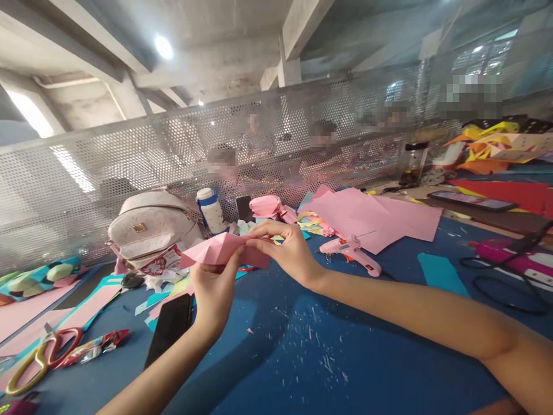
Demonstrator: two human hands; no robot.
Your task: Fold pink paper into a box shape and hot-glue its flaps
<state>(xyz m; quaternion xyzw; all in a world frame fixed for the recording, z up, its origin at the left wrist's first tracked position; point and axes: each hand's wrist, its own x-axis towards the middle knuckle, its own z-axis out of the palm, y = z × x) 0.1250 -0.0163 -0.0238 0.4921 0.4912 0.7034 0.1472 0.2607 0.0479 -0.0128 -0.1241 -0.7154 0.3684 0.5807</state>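
A folded piece of pink paper [218, 249] is held up above the blue table, between my two hands. My left hand [216, 282] grips its lower side, thumb in front and the other fingers mostly hidden behind. With thumb and fingertips, my right hand [285, 245] pinches the paper's right part. Creases and a raised point show on its left half. Just right of my right hand lies a pink hot glue gun [352, 252]. A black phone [170, 323] rests below my left wrist.
At left are scissors [45, 357], a snack wrapper [93, 349] and paper strips. A pale backpack [158, 227] and white bottle [210, 210] stand by the perforated metal screen [173, 144]. Pink sheets [375, 213] lie behind the glue gun; a black cable [510, 294] loops at right. People sit beyond the screen.
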